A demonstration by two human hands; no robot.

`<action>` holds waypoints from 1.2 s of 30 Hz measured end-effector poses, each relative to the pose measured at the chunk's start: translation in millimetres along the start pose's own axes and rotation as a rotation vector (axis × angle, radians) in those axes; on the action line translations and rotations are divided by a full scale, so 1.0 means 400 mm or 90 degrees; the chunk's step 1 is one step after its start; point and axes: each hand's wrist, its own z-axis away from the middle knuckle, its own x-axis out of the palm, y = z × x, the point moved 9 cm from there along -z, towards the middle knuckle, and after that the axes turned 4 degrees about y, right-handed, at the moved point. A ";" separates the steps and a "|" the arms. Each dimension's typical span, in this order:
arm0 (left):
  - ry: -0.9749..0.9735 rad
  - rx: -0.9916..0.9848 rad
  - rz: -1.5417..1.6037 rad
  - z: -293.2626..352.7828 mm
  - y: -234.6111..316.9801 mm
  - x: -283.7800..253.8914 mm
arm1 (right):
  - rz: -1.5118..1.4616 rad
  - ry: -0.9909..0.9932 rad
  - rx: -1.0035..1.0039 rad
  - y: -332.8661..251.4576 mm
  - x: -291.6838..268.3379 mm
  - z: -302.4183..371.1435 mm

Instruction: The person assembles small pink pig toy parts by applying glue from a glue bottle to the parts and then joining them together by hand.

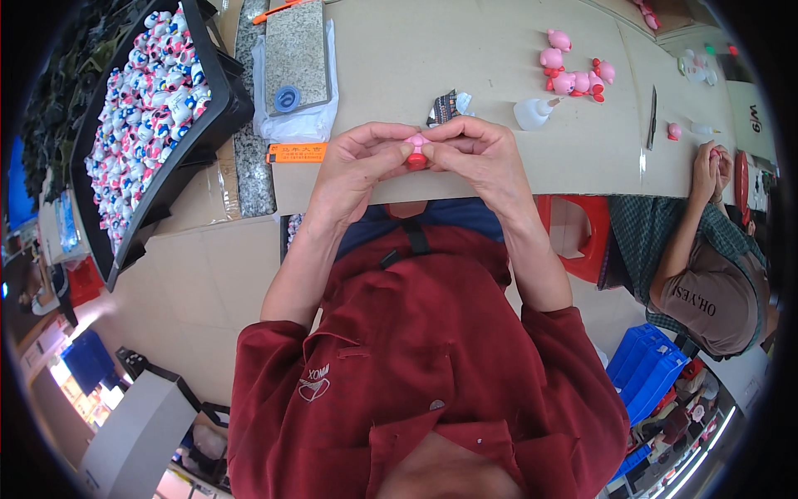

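Observation:
Between the fingertips of both hands is a small pink figurine (416, 143) with a red lower part, held just above the table's near edge. My left hand (359, 158) pinches it from the left, my right hand (477, 151) from the right; both are closed. Fingers cover much of the figurine. Right behind the hands lies a crumpled dark patterned wrapper (446, 108). A white squeeze bottle (532, 113) with a narrow tip stands to its right. Farther back on the right sit several pink figurines (573, 81) with red feet.
A black bin (224, 100) full of small white, blue and pink figures stands at the left. Near it are an orange box (297, 153), a stone slab (296, 50) and a blue round cap (287, 99). A co-worker (706, 274) sits at the right, beyond a dark blade-like tool (653, 116).

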 end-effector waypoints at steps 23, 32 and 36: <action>0.025 0.007 -0.025 0.003 -0.005 -0.003 | 0.002 0.009 -0.010 -0.013 -0.002 0.009; 0.022 0.035 -0.029 0.005 0.001 -0.001 | 0.013 0.004 -0.018 -0.014 -0.001 0.012; 0.026 0.027 -0.032 0.006 -0.003 -0.004 | 0.016 -0.002 -0.014 -0.010 -0.002 0.012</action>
